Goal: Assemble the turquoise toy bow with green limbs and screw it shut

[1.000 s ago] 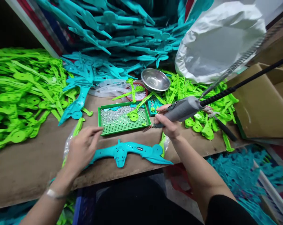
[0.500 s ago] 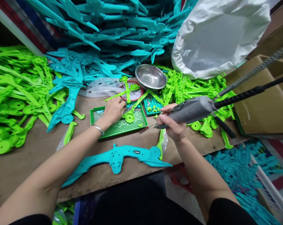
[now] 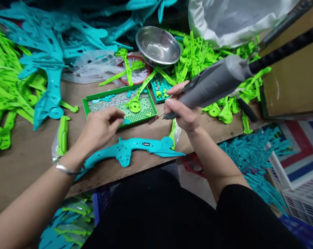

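Observation:
My right hand (image 3: pixel 186 110) is wrapped round a grey electric screwdriver (image 3: pixel 211 83), its bit pointing left and down. My left hand (image 3: pixel 103 126) is in a pinch over the near left edge of the green tray (image 3: pixel 143 121). A small turquoise plastic piece (image 3: pixel 126 121) shows at its fingertips. Small metal parts (image 3: pixel 117 99), more turquoise pieces and a lime-green plastic arm with a round end (image 3: pixel 134 105) lie in the tray. In front of it rests a long turquoise bow-shaped part (image 3: pixel 139 144), partly hidden on the left by my left forearm.
A steel bowl (image 3: pixel 159 48) stands behind the tray, beside a red-rimmed round container (image 3: pixel 147 71). Heaps of lime-green parts (image 3: pixel 6 90) and turquoise parts (image 3: pixel 55 38) lie around. A cardboard box (image 3: pixel 288 76) is at right, and cables run from the screwdriver's rear.
My left hand has come out of the tray towards me, with a small turquoise piece at its fingers. My right hand still holds the screwdriver. The view has tilted down.

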{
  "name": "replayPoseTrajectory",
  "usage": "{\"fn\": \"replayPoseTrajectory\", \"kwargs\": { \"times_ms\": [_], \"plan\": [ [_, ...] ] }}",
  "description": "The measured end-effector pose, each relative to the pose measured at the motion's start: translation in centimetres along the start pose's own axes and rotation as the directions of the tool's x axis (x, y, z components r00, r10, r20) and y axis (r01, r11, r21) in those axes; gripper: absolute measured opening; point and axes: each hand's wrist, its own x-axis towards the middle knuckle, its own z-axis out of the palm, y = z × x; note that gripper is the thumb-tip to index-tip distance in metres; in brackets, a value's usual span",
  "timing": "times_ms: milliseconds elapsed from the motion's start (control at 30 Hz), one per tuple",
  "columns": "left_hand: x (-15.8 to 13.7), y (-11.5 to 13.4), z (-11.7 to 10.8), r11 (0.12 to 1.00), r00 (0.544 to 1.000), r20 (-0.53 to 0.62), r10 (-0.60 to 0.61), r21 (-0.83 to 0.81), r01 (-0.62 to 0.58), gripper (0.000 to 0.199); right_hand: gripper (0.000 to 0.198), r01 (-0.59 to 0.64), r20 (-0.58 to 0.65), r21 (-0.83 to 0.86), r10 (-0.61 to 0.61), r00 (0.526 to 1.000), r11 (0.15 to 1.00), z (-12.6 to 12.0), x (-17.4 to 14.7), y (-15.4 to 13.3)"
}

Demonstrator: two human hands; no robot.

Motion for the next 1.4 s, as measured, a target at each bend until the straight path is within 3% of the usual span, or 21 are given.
{"fn": "replayPoseTrajectory", "kwargs": {
  "times_ms": [167, 333, 533, 800, 1033, 1233, 1400],
  "plan": [
    [-4.5, 2.4, 2.7, 0.973, 0.969, 0.19, 0.157, -0.195, -0.119, 0.018, 0.027, 0.023, 0.017, -0.011, -0.023, 1.0, 1.0, 0.4, -0.1, 0.3],
    [-4.8, 2.1, 5.3, 0.952, 0.949, 0.173, 0.265, -0.204, -0.228, 0.017, 0.027, 0.048, 0.05, -0.028, -0.046, 0.998, 0.998, 0.4, -0.2, 0.3],
    [-4.7, 0.9, 5.8, 0.913, 0.918, 0.136, 0.372, -0.231, -0.336, 0.017, 0.032, 0.029, 0.052, -0.094, -0.024, 0.998, 0.995, 0.3, -0.2, 0.4],
    [-4.6, 0.7, 5.9, 0.905, 0.905, 0.136, 0.404, -0.2, -0.374, 0.018, 0.035, 0.019, 0.06, -0.114, -0.013, 0.998, 0.993, 0.8, 0.2, 0.6],
    [-4.6, 0.7, 6.2, 0.918, 0.931, 0.1, 0.35, -0.236, -0.32, 0.008, 0.035, 0.028, 0.06, -0.123, -0.02, 0.998, 0.992, 1.1, 0.4, 1.1],
    [-5.3, 0.9, 6.2, 0.914, 0.912, 0.112, 0.395, -0.154, -0.376, 0.013, 0.03, 0.065, 0.048, -0.096, -0.06, 0.997, 0.993, 1.5, 1.9, 1.7],
    [-7.0, 1.2, 7.0, 0.853, 0.87, 0.06, 0.49, 0.175, -0.492, 0.017, 0.036, 0.078, -0.032, -0.099, -0.082, 0.996, 0.992, 2.8, 3.9, 2.8]
  ]
}}
